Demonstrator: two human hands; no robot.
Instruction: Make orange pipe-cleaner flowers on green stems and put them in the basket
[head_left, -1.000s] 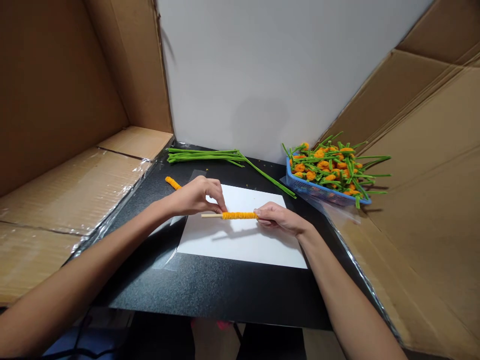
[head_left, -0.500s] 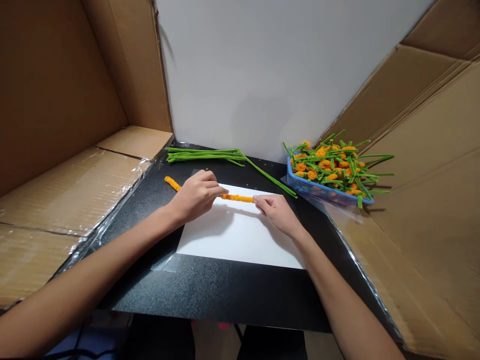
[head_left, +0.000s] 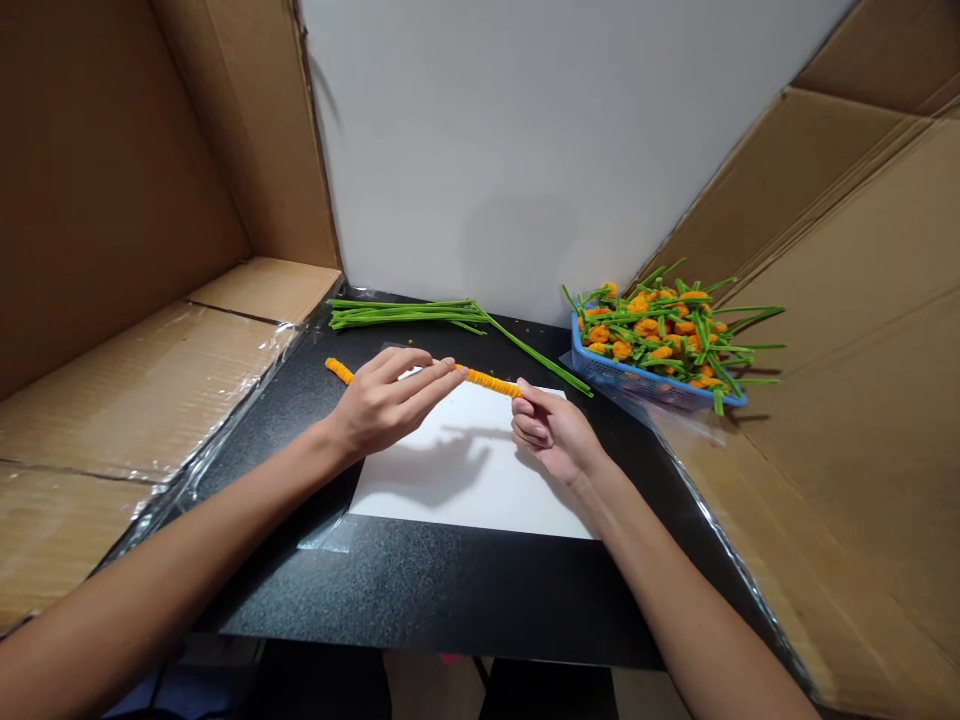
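Right hand (head_left: 559,428) is pinching the coil (head_left: 491,382) at one end, its long axis running toward nine-to-ten o'clock, left hand (head_left: 386,400) meeting it there, grip hidden, can't tell.

No readable text, labels, brands, numbers or signs anywhere.
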